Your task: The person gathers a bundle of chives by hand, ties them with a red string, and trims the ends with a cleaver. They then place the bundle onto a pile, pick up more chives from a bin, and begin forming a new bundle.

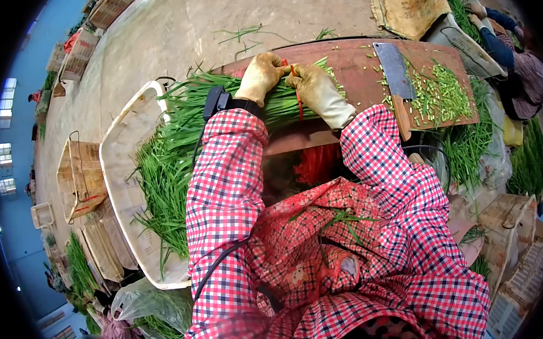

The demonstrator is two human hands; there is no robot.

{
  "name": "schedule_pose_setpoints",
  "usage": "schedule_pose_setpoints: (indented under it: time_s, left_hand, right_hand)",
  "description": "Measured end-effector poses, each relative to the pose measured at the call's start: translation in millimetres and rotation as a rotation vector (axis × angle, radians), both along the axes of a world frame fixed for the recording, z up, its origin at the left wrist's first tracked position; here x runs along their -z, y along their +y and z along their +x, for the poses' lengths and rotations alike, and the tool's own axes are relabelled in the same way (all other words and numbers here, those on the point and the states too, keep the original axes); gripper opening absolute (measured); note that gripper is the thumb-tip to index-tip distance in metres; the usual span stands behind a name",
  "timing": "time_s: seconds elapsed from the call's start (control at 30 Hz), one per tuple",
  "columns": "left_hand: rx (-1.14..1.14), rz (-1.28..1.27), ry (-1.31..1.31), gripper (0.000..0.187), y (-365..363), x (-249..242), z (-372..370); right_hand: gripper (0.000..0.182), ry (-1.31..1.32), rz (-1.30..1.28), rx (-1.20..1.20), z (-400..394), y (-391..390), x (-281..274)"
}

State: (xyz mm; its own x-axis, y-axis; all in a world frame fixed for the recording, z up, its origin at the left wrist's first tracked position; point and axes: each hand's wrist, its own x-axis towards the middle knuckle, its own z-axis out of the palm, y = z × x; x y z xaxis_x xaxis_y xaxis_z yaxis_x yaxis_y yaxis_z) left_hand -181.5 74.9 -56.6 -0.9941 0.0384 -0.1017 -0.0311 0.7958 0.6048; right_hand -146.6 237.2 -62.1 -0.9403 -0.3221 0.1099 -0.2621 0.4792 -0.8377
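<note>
A thick bundle of long green chives lies across the left part of a wooden board. A red tie runs around the bundle near its cut ends. My left hand, in a stained work glove, rests over the bundle with its fingers pinched on one end of the red tie. Beside it my right hand, gloved too, pinches the tie from the other side. The fingertips almost meet above the bundle. A cleaver lies flat on the board to the right, among short chopped stem pieces.
A white plastic crate with loose chives stands at my left. More chives and plastic wrap lie at the right. A co-worker's sleeve shows at the far right, beside a grey crate and a sack. Woven baskets stand farther left.
</note>
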Motion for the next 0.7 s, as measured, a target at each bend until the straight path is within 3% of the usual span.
schedule_pose_setpoints:
  time_s: [0.1,0.13,0.23,0.3,0.37,0.5,0.63,0.7]
  left_hand:
    - [0.033,-0.039,0.08,0.034,7,-4,9]
    - [0.026,-0.057,0.141,0.033,9,3,14]
    - [0.008,0.1,0.238,0.03,5,25,18]
    - [0.005,0.337,0.198,0.03,2,30,20]
    - [-0.027,0.259,0.124,0.03,1,27,19]
    - [-0.061,0.146,0.041,0.036,1,14,22]
    - [-0.037,0.134,0.023,0.04,-6,17,16]
    - [-0.032,0.125,0.041,0.039,-6,19,16]
  right_hand:
    - [0.02,0.072,-0.093,0.015,-3,2,9]
    - [0.016,0.365,-0.112,0.025,-2,-1,8]
    - [0.013,0.761,0.196,-0.046,-12,-11,-6]
    - [0.015,0.662,0.379,-0.011,-17,-17,5]
    - [0.02,0.532,0.536,0.049,-24,-20,15]
    - [0.044,-0.081,0.697,-0.006,-17,-18,-37]
    - [0.035,-0.201,0.727,-0.11,-36,-18,-37]
    - [0.039,-0.242,0.84,-0.162,-47,-22,-35]
